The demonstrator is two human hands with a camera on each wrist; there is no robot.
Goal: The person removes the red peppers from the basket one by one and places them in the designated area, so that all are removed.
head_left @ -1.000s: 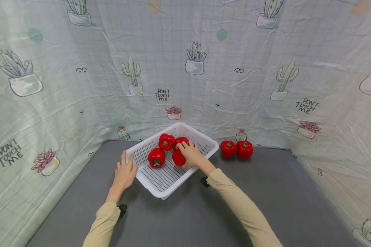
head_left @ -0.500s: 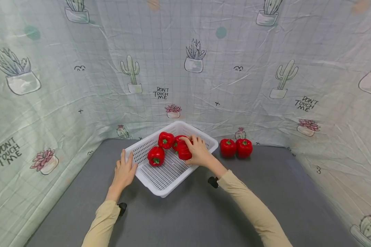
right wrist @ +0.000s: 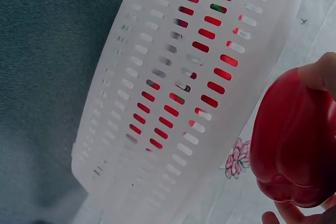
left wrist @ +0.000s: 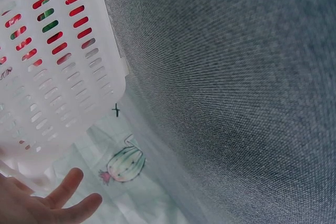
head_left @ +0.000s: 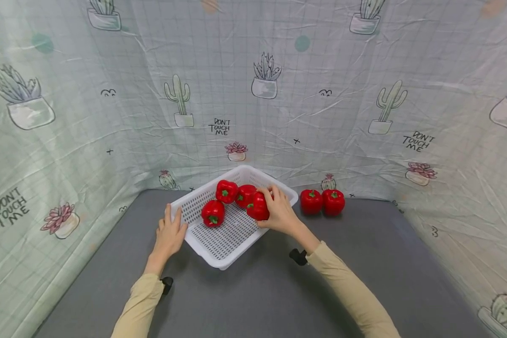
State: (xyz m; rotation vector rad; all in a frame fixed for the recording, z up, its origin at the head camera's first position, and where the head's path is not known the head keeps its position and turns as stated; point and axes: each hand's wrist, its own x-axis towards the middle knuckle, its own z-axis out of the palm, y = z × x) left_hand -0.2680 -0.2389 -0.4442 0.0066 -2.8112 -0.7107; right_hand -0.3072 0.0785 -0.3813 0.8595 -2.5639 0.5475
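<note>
My right hand [head_left: 280, 213] grips a red bell pepper [head_left: 258, 209] over the right side of a white perforated basket [head_left: 216, 264]. In the right wrist view this bell pepper [right wrist: 294, 135] sits between thumb and fingers, beside the basket's outer wall [right wrist: 270, 35]. At the basket's left corner, my left hand [head_left: 170, 237] rests against the rim with its fingers fairly straight. Two of those fingers [left wrist: 68, 184] show spread apart in the left wrist view, just off the wall. Inside the basket lie three more red bell peppers [head_left: 213, 213], grouped toward the back left.
Two red bell peppers [head_left: 333, 203] stand side by side on the grey tabletop [head_left: 363, 253], right of the basket. A printed cactus-pattern sheet [head_left: 295, 112] hangs behind and along both sides.
My right hand has lifted a bell pepper from the group and carried it rightward, uncovering the bell pepper behind it. My left hand and the basket look nearly unmoved.
</note>
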